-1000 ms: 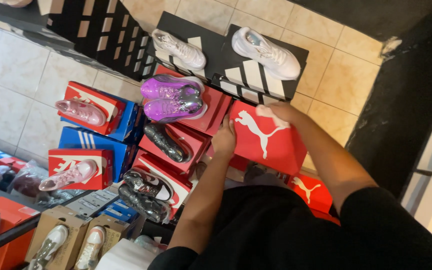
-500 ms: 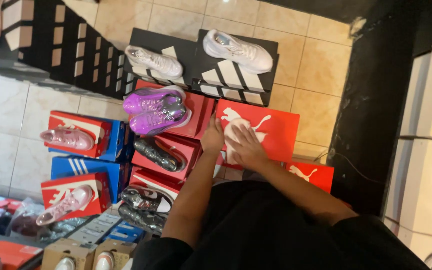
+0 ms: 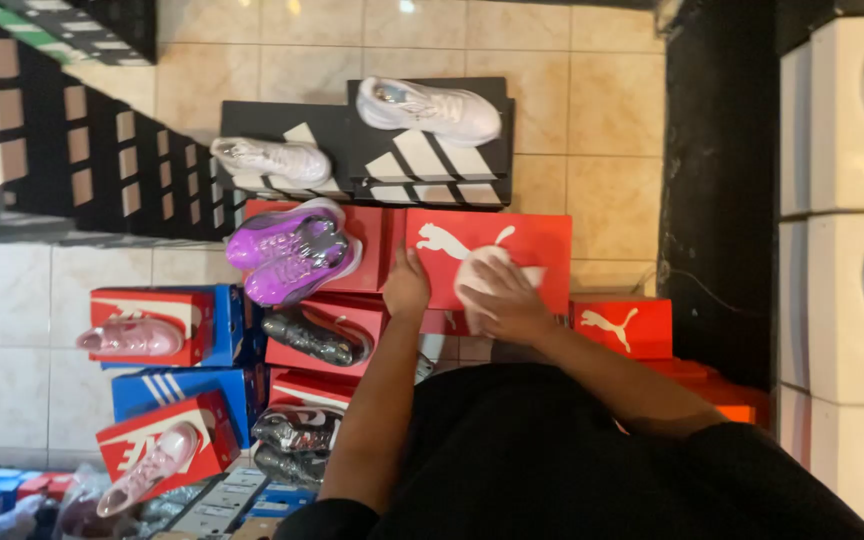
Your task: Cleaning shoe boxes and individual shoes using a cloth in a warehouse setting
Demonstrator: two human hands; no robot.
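Observation:
A red shoe box (image 3: 527, 240) with a white leaping-cat mark lies flat on a stack of boxes in front of me. My left hand (image 3: 407, 287) grips its left edge, next to the purple sneakers (image 3: 292, 255). On the lid, my right hand (image 3: 502, 305) presses a crumpled white cloth (image 3: 487, 265). Both forearms reach out over my black shirt.
Black striped boxes carry white sneakers (image 3: 432, 108) behind the red box. To the left, red and blue boxes hold a dark shoe (image 3: 312, 338) and pink shoes (image 3: 132, 338). Another red box (image 3: 624, 328) sits on the right beside a black pillar (image 3: 717, 180) and white machines (image 3: 842, 250).
The red box was tilted up between both hands; now it lies flat. My right hand has moved onto the lid with a white cloth under it.

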